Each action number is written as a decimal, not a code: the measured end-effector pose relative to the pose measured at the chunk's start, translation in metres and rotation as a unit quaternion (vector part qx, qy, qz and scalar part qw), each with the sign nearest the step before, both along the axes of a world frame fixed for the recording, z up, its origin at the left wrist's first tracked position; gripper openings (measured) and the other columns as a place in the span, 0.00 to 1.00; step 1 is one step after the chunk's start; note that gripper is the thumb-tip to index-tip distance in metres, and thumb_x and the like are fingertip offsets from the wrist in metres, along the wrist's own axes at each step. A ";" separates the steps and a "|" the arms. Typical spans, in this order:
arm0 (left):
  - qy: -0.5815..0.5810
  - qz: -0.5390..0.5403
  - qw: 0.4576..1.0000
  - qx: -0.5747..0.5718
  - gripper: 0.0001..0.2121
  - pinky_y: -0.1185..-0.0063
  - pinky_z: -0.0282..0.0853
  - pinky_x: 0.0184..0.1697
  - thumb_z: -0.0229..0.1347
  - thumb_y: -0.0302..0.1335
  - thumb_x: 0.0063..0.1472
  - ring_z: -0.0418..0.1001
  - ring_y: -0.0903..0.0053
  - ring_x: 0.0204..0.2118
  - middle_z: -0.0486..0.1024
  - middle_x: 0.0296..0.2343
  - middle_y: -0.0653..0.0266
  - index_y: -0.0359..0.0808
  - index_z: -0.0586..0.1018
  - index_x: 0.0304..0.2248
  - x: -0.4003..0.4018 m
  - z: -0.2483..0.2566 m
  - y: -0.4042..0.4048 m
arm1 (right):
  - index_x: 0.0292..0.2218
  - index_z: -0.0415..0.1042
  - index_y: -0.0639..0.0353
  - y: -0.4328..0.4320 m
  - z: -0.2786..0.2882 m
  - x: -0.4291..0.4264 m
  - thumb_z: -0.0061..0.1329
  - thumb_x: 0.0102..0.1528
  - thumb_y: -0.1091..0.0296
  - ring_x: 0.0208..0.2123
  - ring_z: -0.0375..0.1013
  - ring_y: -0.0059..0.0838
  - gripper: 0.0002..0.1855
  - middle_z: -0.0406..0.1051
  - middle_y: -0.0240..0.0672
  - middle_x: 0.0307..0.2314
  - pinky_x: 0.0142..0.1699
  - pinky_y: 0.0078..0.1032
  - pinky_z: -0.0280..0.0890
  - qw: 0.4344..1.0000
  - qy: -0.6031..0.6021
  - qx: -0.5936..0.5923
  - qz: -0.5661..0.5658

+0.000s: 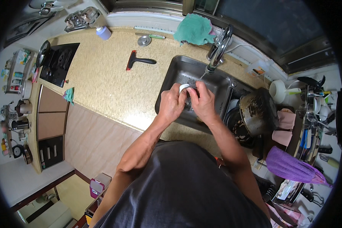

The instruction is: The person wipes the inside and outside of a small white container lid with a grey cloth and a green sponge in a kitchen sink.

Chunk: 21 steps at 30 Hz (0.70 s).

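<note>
Both of my hands are over the stainless steel sink [219,82], close together. A small white object [184,86], too covered by fingers to name, is pinched between them. My left hand [171,102] grips it from the left. From the other side, the fingertips of my right hand [204,104] press against it. Water runs in a thin stream from the chrome faucet [218,55], just beyond my right fingers. Part of the basin floor is hidden under my hands.
A black-handled squeegee [141,60] lies on the speckled countertop [108,74], left of the sink. Behind it are a metal sink strainer [144,41] and a green-handled knife [157,36]. A green cloth [194,29] hangs by the faucet. A large scorched pot [258,111] stands at right.
</note>
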<state>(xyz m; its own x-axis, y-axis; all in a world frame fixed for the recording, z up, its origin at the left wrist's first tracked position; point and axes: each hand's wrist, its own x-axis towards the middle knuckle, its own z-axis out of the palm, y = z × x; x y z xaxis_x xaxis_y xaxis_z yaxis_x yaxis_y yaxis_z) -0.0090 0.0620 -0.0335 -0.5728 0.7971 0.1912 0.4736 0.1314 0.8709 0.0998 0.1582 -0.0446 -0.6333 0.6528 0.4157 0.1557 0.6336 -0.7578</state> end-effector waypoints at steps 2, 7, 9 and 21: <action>-0.022 0.058 0.998 0.016 0.07 0.76 0.65 0.19 0.50 0.27 0.64 0.73 0.73 0.16 0.71 0.14 0.58 0.30 0.74 0.34 0.011 -0.004 0.001 | 0.38 0.65 0.63 -0.006 -0.009 -0.009 0.53 0.53 0.74 0.27 0.73 0.49 0.12 0.71 0.47 0.26 0.30 0.34 0.67 0.990 0.061 -0.124 -0.014; -0.108 0.033 0.993 -0.023 0.07 0.74 0.66 0.20 0.50 0.27 0.63 0.74 0.68 0.16 0.71 0.14 0.56 0.30 0.72 0.34 0.010 0.002 -0.006 | 0.39 0.65 0.64 -0.007 0.001 -0.001 0.51 0.54 0.77 0.29 0.74 0.50 0.11 0.72 0.49 0.28 0.32 0.36 0.68 0.999 0.017 -0.006 0.035; -0.219 -0.070 0.963 -0.141 0.09 0.79 0.65 0.18 0.48 0.28 0.64 0.72 0.80 0.16 0.71 0.15 0.63 0.30 0.73 0.35 -0.009 0.019 -0.008 | 0.39 0.65 0.64 0.003 -0.002 0.002 0.51 0.54 0.77 0.30 0.74 0.51 0.11 0.72 0.49 0.28 0.32 0.37 0.68 0.996 0.011 0.034 0.080; 0.062 0.102 0.992 0.048 0.06 0.74 0.66 0.19 0.48 0.25 0.64 0.73 0.70 0.15 0.72 0.15 0.57 0.30 0.71 0.38 0.003 -0.019 0.004 | 0.31 0.65 0.65 -0.018 -0.021 -0.024 0.54 0.55 0.72 0.22 0.67 0.24 0.10 0.69 0.37 0.19 0.26 0.24 0.62 0.982 0.047 -0.156 -0.093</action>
